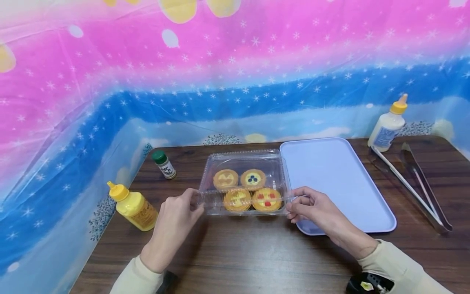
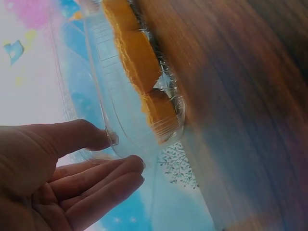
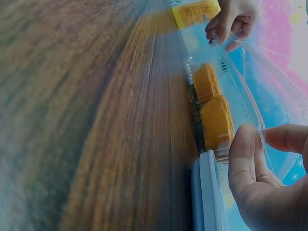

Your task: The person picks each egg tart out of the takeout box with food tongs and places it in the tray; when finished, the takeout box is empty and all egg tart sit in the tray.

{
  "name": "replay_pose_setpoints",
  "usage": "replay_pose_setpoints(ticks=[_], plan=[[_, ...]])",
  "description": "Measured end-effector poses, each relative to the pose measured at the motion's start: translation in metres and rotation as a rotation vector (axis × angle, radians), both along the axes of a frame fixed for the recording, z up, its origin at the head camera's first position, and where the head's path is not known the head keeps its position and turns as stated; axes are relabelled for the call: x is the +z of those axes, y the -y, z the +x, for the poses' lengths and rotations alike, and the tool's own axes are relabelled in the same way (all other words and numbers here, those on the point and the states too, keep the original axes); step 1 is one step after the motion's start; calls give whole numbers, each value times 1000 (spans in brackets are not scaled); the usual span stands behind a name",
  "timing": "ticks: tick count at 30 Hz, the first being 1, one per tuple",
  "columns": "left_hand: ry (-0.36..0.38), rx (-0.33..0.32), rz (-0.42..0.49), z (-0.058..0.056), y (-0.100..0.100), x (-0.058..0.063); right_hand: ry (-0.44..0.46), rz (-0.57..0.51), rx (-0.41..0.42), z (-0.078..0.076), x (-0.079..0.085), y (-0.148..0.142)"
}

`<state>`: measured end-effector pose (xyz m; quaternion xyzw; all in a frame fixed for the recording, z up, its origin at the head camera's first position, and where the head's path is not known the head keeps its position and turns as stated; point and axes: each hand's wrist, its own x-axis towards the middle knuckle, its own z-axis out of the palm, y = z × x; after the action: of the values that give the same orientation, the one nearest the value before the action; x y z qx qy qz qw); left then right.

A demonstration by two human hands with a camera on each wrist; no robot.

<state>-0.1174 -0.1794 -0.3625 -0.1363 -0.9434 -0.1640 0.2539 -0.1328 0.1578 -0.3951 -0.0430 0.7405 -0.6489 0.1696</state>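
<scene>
A clear plastic clamshell box point(image 1: 209, 171) stands on the table with several tarts inside. One tart point(image 1: 252, 179) has dark blue dots on top, another tart point(image 1: 267, 199) has red pieces, and the others look plain yellow. My left hand point(image 1: 178, 210) pinches the lid's front left corner between thumb and fingers. At the front right corner, my right hand point(image 1: 315, 208) pinches the lid edge the same way. In the right wrist view, the lid edge point(image 3: 248, 96) stands a little above the tarts, apart from the base at the front.
Right of the box lies a pale lavender tray point(image 1: 330, 175), with metal tongs point(image 1: 415, 188) beyond it. A white bottle with a yellow cap point(image 1: 387, 128) stands behind the tongs. At left are a yellow squeeze bottle point(image 1: 137, 208) and a green-capped shaker point(image 1: 165, 165).
</scene>
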Motion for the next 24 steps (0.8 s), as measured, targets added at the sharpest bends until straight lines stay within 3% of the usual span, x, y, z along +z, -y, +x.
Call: replay_pose_setpoints(ticks=[7, 14, 18, 24], plan=[[14, 19, 1, 1, 1, 3, -60, 19, -23, 0, -1, 1], [-44, -5, 73, -2, 0, 11, -251, 102, -26, -2, 0, 0], [-92, -22, 137, -6, 1, 20, -276, 136, -19, -2, 1, 0], [-108, -5, 194, -17, 3, 40, -277, 164, 2, -2, 3, -1]])
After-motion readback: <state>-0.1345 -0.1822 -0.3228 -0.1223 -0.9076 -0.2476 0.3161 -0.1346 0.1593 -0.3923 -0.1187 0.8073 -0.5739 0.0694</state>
